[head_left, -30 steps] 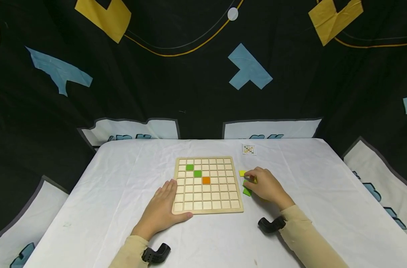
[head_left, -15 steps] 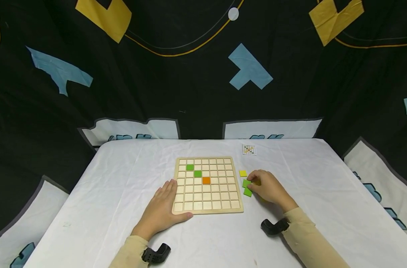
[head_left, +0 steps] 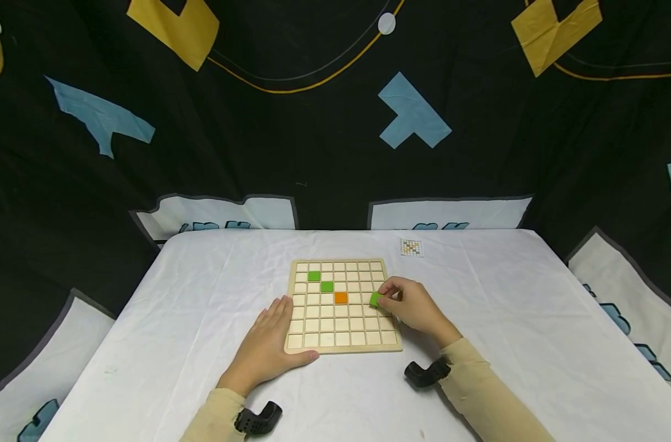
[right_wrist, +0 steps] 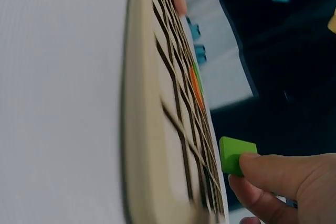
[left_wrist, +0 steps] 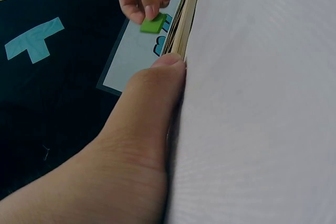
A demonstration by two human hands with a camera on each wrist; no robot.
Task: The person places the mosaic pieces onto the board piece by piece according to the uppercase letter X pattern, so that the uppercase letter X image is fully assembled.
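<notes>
A square wooden grid board [head_left: 343,351] lies on the white cloth. Two green tiles, one green tile [head_left: 314,276] and another green tile [head_left: 326,286], sit in its cells on a diagonal with an orange tile [head_left: 341,298]. My left hand [head_left: 263,344] rests at the board's lower left corner, fingers straight along the left side and thumb along the near edge. Over the board's right side, my right hand [head_left: 418,307] pinches a loose green tile [right_wrist: 236,156] between thumb and fingers. In the right wrist view, that tile is held above the grid.
A small printed pattern card [head_left: 411,247] lies beyond the board's right corner. The white-covered table [head_left: 147,344] reaches back to a black curtain [head_left: 324,153]. Black wrist devices sit on both sleeves. The tiles right of the board are hidden behind my right hand.
My right hand has picked up a green tile from the loose tiles right of the board and moved left over the board with it. The left hand has stayed still.
</notes>
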